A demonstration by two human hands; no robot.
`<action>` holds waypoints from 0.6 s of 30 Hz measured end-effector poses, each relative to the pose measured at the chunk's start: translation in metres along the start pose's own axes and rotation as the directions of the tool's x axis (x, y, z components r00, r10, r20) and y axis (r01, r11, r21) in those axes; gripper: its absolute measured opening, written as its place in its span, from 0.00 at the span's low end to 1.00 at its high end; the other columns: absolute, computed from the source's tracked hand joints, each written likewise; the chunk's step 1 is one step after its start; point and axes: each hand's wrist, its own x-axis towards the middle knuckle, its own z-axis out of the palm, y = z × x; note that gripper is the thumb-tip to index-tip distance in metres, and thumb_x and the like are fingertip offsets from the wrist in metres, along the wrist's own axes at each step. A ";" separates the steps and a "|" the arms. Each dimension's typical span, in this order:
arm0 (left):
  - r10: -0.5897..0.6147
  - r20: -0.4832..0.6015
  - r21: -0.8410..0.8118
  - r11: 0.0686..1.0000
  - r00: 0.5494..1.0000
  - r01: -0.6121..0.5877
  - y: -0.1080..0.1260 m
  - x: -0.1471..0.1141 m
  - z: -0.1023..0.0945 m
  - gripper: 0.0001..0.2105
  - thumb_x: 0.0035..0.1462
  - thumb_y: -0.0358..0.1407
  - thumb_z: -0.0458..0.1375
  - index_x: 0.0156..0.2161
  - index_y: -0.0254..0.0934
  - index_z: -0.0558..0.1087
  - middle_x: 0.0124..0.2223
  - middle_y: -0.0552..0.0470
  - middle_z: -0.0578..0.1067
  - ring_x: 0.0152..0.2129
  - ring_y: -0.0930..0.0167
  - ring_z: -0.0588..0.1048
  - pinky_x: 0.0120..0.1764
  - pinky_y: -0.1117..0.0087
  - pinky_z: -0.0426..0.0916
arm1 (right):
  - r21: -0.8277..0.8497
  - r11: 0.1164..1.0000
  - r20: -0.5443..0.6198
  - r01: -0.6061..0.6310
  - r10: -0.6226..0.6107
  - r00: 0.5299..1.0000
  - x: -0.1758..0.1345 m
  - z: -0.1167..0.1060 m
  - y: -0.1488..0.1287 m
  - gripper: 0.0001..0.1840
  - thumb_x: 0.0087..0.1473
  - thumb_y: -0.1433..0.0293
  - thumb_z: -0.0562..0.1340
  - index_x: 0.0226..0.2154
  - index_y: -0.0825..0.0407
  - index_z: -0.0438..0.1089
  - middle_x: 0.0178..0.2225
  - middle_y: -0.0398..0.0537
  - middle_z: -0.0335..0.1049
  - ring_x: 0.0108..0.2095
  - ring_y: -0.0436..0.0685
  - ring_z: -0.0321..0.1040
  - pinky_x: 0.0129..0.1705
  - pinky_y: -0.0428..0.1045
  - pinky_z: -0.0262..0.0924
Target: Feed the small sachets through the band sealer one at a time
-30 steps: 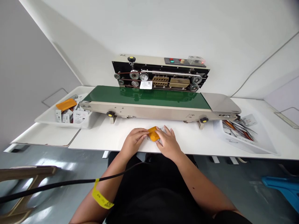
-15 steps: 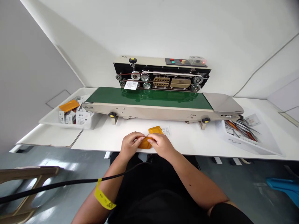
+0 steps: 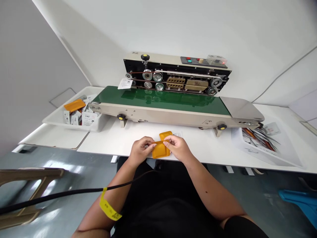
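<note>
An orange pouch [image 3: 159, 151] hangs between my two hands at the table's front edge. My left hand [image 3: 141, 149] pinches its upper left corner between thumb and fingers. At the upper right corner, my right hand [image 3: 178, 148] is closed on the same pouch. Just behind it a second orange packet [image 3: 165, 135] lies on the table, partly covered by my right hand. A white printed label [image 3: 178, 135] shows beside that packet. On the sealing machine's belt side, a white printed sachet [image 3: 125, 83] sticks out at the left end of the rollers.
A band sealing machine [image 3: 173, 59] with a green conveyor belt [image 3: 158, 100] spans the table. A white bin [image 3: 99, 125] of sachets stands left, another bin [image 3: 266, 157] with packets right. A black cable [image 3: 74, 192] with a yellow tag [image 3: 109, 210] crosses my left arm.
My hands have moved slightly apart, and more of the orange pouch shows between them. The white sachet has moved left out of the machine's rollers. The view has shifted a little.
</note>
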 end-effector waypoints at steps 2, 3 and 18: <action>-0.019 0.015 -0.034 0.999 1.000 0.020 0.001 0.001 0.000 0.12 0.62 0.46 0.66 0.41 0.38 0.78 0.33 0.50 0.81 0.29 0.69 0.80 0.31 0.72 0.73 | 0.020 1.000 -0.013 0.002 -0.002 1.000 0.001 0.000 0.004 0.17 0.60 0.53 0.67 0.42 0.49 0.78 0.33 0.44 0.75 0.32 0.54 0.71 0.36 0.49 0.67; -0.022 0.043 -0.042 0.999 0.999 0.024 0.002 0.002 0.000 0.13 0.62 0.46 0.67 0.44 0.38 0.78 0.34 0.50 0.82 0.29 0.70 0.80 0.31 0.72 0.73 | 0.026 1.000 -0.018 0.004 -0.004 1.000 0.001 0.000 0.004 0.17 0.60 0.53 0.67 0.42 0.49 0.78 0.33 0.44 0.75 0.32 0.54 0.72 0.36 0.50 0.68; 0.019 0.218 -0.050 0.999 0.976 -0.009 0.003 0.010 -0.001 0.14 0.65 0.48 0.65 0.43 0.38 0.75 0.41 0.47 0.81 0.39 0.65 0.80 0.45 0.63 0.77 | 0.095 0.992 -0.097 0.087 -0.077 0.992 -0.011 0.021 -0.008 0.22 0.67 0.53 0.62 0.55 0.49 0.75 0.48 0.54 0.80 0.45 0.60 0.80 0.48 0.56 0.76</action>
